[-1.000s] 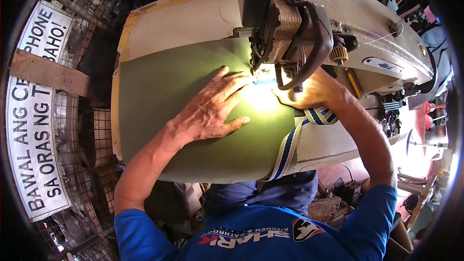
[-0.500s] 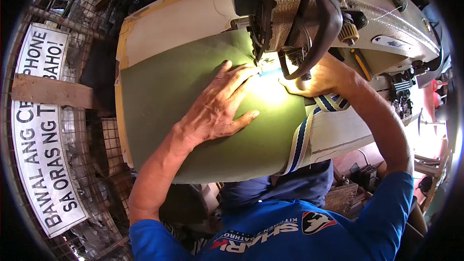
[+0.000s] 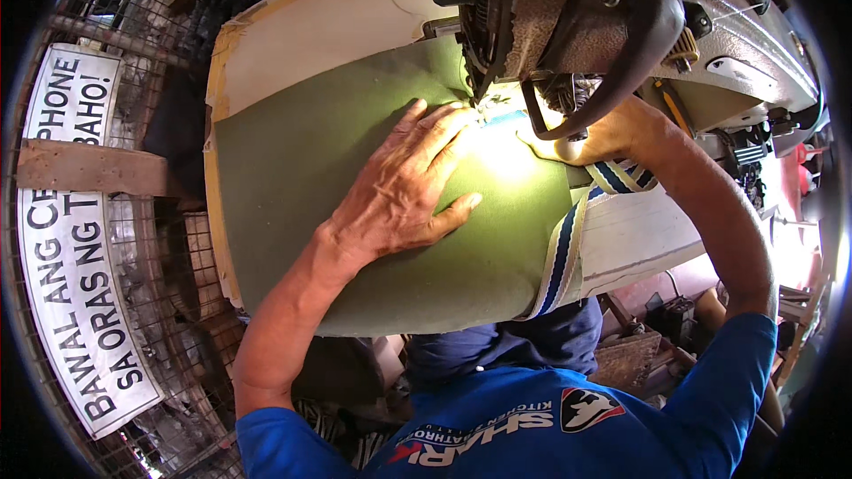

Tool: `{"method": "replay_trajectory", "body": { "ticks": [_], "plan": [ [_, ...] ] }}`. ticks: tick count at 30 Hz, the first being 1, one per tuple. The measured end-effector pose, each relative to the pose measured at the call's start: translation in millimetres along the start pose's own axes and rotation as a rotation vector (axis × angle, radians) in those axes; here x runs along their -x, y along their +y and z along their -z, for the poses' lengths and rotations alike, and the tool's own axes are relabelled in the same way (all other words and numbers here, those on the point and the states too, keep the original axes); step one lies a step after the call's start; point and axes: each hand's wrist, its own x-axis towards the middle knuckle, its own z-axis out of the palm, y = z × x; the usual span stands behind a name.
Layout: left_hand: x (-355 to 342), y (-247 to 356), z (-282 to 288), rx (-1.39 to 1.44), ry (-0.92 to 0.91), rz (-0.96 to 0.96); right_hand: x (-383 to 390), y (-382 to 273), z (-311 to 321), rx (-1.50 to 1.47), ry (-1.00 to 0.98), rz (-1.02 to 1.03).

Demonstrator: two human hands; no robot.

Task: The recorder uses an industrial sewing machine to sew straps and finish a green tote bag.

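Note:
A green sheet of leather-like material lies under the head of a sewing machine. My left hand rests flat on it, fingers spread, fingertips close to the lit needle area. On the other side of the needle, my right hand is curled at the sheet's edge, its fingers partly hidden by the machine's dark guard. A blue, white and cream striped webbing strap hangs along the sheet's right edge and runs up into that hand. A blue strip shows between the hand and the needle.
A pale board with taped edges lies beneath the sheet. A yellow-and-black handled tool sits beside the machine arm. At the left stands a wire mesh partition with a white sign and a wooden plank.
The view has shifted slightly, so the machine head appears larger and farther right. Both hands keep nearly the same places by the needle; the strap still hangs at the sheet's edge.

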Motion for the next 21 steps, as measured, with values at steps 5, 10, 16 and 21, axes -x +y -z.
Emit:
{"method": "replay_trajectory", "body": {
  "ticks": [5, 10, 16, 21],
  "plan": [
    [1, -2, 3, 0.033, -0.006, -0.011, 8, 1, -3, -0.093, 0.005, -0.078],
    [0, -1, 5, 0.058, -0.006, 0.007, 5, 1, 1, -0.153, -0.012, -0.096],
    [1, 2, 3, 0.059, 0.062, 0.017, -5, -15, 31, -0.210, -0.178, -0.382],
    [1, 0, 5, 0.038, 0.040, 0.001, 22, -55, 77, -0.033, -0.174, -0.436]
  ]
}}
